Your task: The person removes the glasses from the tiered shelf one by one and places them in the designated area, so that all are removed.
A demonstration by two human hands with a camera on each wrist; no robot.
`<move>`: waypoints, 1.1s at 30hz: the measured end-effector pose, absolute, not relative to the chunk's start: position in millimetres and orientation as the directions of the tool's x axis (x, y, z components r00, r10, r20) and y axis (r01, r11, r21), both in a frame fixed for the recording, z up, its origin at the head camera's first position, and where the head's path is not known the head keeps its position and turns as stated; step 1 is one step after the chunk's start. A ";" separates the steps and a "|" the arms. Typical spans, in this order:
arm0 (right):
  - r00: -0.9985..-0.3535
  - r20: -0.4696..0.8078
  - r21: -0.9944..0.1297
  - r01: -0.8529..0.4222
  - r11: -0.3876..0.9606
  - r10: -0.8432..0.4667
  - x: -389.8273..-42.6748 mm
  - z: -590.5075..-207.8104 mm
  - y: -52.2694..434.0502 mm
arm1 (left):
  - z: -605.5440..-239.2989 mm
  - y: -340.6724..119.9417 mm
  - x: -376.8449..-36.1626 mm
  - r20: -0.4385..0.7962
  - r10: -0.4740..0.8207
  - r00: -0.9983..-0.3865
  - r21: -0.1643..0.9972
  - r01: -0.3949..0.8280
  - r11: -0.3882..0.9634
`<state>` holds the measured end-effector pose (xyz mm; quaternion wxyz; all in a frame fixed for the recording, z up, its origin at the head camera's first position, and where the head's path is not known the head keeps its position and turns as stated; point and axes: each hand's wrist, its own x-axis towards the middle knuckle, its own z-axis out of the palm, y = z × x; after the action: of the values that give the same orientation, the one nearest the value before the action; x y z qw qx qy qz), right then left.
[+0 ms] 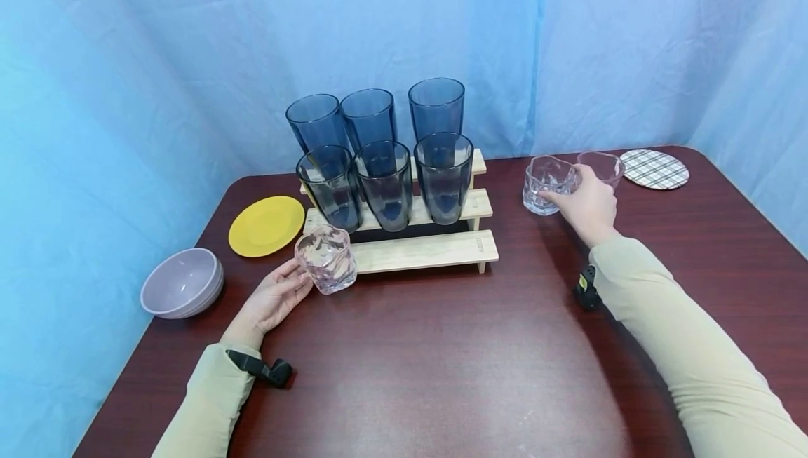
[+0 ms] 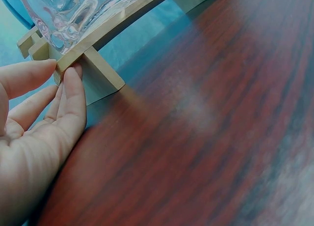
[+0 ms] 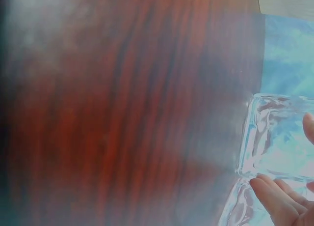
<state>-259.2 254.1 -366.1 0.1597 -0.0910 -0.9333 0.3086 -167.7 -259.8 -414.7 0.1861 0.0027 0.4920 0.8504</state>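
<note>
The person's left hand (image 1: 273,300) sits on the dark red wooden surface (image 1: 442,360), with its fingers (image 2: 68,96) loose and straight. The pale pink bumpy glass cup (image 1: 326,259) stands upright at about 1 o'clock from that hand, at the left end of the lowest step of the light wooden stair rack (image 1: 423,251). The fingertips are right next to the cup and the step's end; whether they touch the cup cannot be told.

The right hand (image 1: 587,205) is far off at 3 o'clock from the rack. Its fingers curl around a clear bumpy glass cup (image 1: 548,184), which stands on the surface. A second pink glass cup (image 1: 601,165) is just behind it.

The lowest step is bare to the right of the pink cup. Six dark blue tall glasses (image 1: 385,184) fill the two steps above. The surface in front is open.
</note>
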 end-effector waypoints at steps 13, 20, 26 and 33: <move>-0.935 0.200 -0.642 0.100 0.760 0.293 -245.4 -347.2 254.9 | -414.8 -259.6 -166.1 -0.179 0.323 -0.929 0.821 -0.322 -0.471; -0.917 0.266 -0.716 0.018 0.698 0.296 -232.7 -333.0 242.8 | -414.3 -260.5 -165.9 -0.125 0.346 -0.930 0.833 -0.288 -0.473; -0.897 0.368 -0.764 -0.141 0.630 0.245 -215.7 -323.4 219.3 | -413.5 -259.5 -167.2 -0.158 0.332 -0.930 0.825 -0.309 -0.473; -0.850 0.520 -0.746 -0.401 0.531 0.089 -190.8 -316.3 183.0 | -414.5 -259.5 -167.5 -0.165 0.332 -0.929 0.821 -0.316 -0.476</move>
<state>-190.8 183.0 -316.3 0.2578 0.0935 -0.8361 0.4752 -167.5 -259.5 -414.5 0.1884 0.0084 0.4760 0.8590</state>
